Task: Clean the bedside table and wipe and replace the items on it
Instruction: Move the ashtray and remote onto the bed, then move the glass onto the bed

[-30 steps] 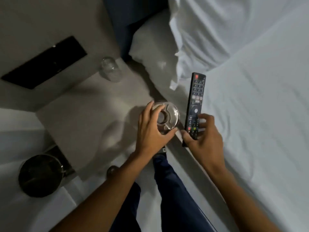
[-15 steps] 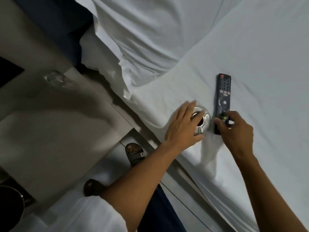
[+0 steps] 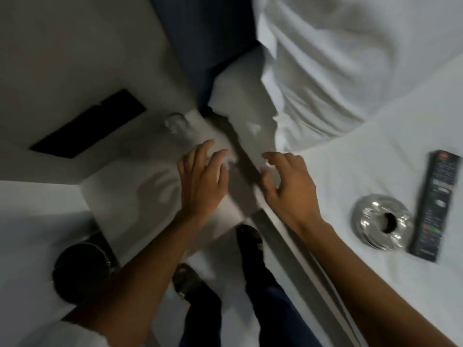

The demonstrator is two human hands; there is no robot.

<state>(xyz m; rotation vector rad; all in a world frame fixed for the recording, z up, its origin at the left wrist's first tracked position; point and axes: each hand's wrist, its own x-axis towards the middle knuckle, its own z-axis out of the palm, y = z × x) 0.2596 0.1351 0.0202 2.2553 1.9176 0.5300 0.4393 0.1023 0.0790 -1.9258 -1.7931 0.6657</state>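
The pale bedside table [image 3: 130, 194] stands left of the bed. A clear drinking glass [image 3: 176, 123] sits at its far corner near the wall. My left hand [image 3: 200, 181] hovers over the table's right side, fingers spread, holding nothing. My right hand [image 3: 288, 186] is over the gap between table and bed, fingers apart and empty. A round glass ashtray [image 3: 382, 222] lies on the white bed sheet at the right. The black remote control [image 3: 437, 205] lies beside it, to its right.
White pillows [image 3: 338, 71] lie at the head of the bed, against a dark blue headboard [image 3: 200, 46]. A black panel [image 3: 90, 125] is set in the wall. A dark round bin [image 3: 80, 271] stands on the floor at lower left. My feet in sandals [image 3: 186, 279] are below.
Both hands have let go of the ashtray and the remote, which now lie on the bed. The hands have moved left, back over the bedside table and the gap.
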